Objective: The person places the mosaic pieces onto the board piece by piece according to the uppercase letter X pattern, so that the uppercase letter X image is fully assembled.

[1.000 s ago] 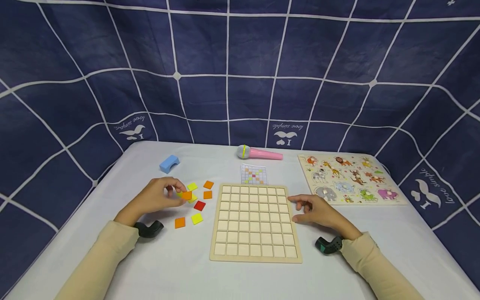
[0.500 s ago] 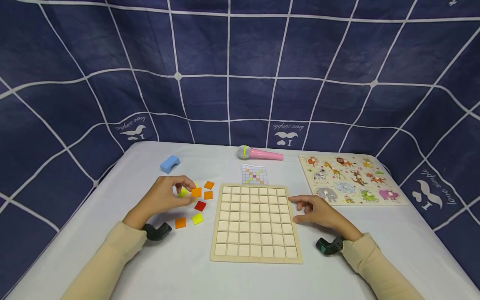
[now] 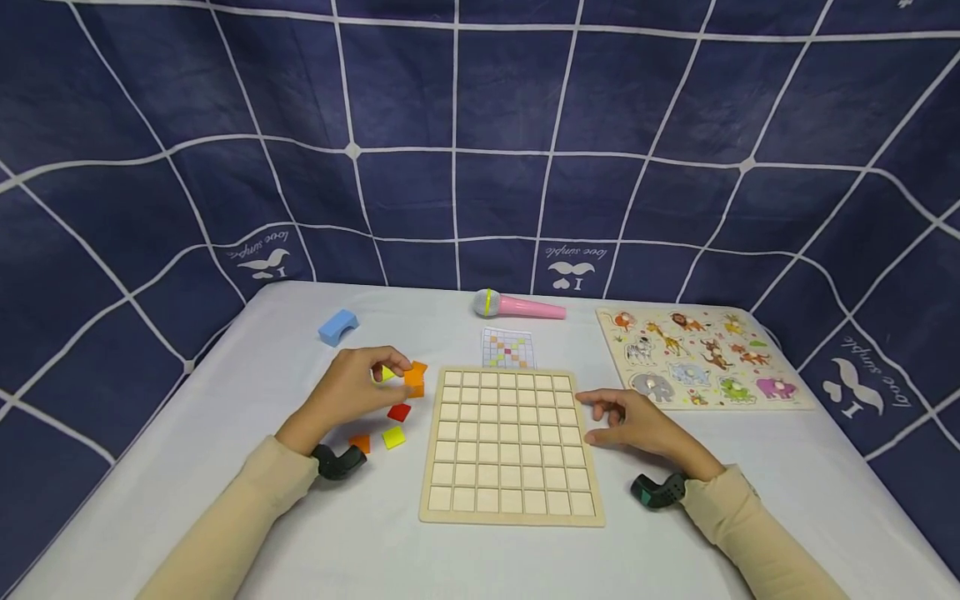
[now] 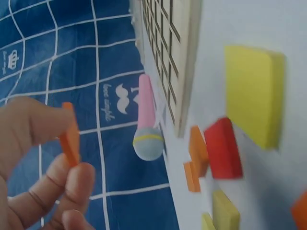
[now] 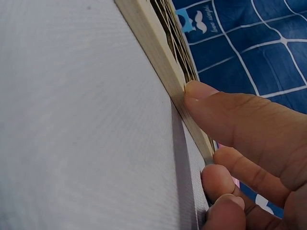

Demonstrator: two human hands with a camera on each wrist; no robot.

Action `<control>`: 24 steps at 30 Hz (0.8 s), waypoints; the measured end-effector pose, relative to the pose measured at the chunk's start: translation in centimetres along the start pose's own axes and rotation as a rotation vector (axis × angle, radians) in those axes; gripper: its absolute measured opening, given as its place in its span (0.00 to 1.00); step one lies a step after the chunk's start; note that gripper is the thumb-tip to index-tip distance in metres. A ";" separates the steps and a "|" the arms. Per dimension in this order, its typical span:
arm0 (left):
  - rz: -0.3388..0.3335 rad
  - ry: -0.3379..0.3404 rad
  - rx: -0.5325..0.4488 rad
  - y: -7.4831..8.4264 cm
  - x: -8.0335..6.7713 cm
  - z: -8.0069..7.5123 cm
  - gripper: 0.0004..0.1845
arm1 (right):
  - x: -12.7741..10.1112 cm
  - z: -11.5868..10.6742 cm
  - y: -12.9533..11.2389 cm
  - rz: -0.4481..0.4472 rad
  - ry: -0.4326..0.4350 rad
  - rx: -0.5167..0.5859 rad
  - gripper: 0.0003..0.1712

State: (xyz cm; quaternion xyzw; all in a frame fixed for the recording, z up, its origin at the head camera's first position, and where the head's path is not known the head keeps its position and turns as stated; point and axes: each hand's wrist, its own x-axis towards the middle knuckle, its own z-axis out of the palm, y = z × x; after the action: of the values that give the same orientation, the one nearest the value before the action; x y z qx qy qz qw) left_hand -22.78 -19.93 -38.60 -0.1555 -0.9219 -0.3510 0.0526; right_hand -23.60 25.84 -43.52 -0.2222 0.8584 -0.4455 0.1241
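Note:
My left hand pinches an orange square tile between thumb and fingers, raised over the loose tiles. Under and around it lie a red tile, a yellow tile, an orange tile partly behind the wrist camera, and more orange and yellow ones, some partly hidden. To their right lies a square wooden grid board with pale bare cells. My right hand touches the board's right edge with thumb and index fingertips, the other fingers bent loosely. In the right wrist view the thumb rests against the rim.
A small printed card with a coloured grid lies just behind the board. Farther back is a pink toy microphone. A blue arch block stands at the back left, an animal puzzle board at the back right. A dark curtain surrounds the table.
My left hand has moved right with the orange tile, from over the yellow tiles to over the orange ones near the board. My right hand stays at the board's edge.

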 end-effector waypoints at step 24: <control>-0.011 -0.072 0.102 4.0 2.5 2.9 0.13 | 0.1 0.0 -0.1 -0.007 0.007 -0.014 0.36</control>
State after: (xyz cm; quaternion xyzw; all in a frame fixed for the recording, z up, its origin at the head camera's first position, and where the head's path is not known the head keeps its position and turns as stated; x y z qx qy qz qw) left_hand -23.80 -14.52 -37.73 -0.1599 -0.9408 -0.2979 0.0253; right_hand -23.62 25.76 -43.48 -0.2245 0.8610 -0.4408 0.1180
